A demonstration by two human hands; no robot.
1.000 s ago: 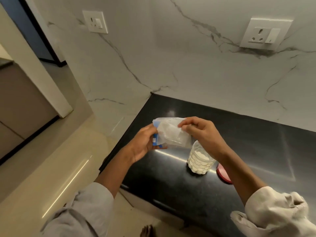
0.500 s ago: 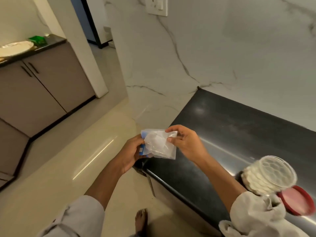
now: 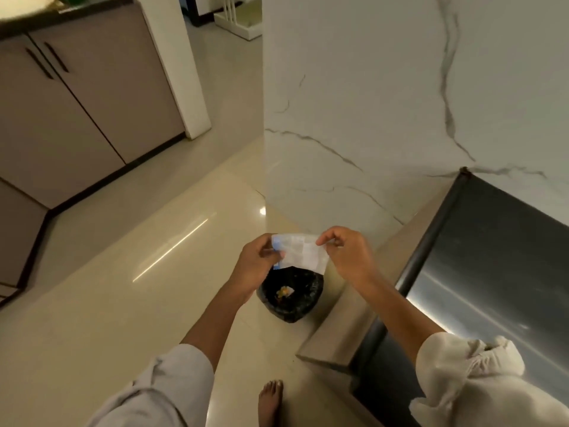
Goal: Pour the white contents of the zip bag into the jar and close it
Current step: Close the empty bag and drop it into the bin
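Note:
A clear zip bag [image 3: 303, 253] with a blue closure strip hangs flat and looks empty. My left hand [image 3: 257, 262] pinches its blue left end and my right hand [image 3: 346, 257] pinches its top right corner. Both hands hold the bag off the counter, above a black-lined bin [image 3: 291, 293] on the floor. The jar and its red lid are out of view.
The dark counter [image 3: 492, 272] runs along the right, with its edge beside my right forearm. A marble wall [image 3: 369, 103] stands behind. Brown cabinets [image 3: 67, 118] line the left. My bare foot [image 3: 271, 402] stands on the cream floor near the bin, which holds some scraps.
The view swung left, away from the counter; the jar and red lid left the frame. Both hands carried the bag off the counter edge to above the floor bin.

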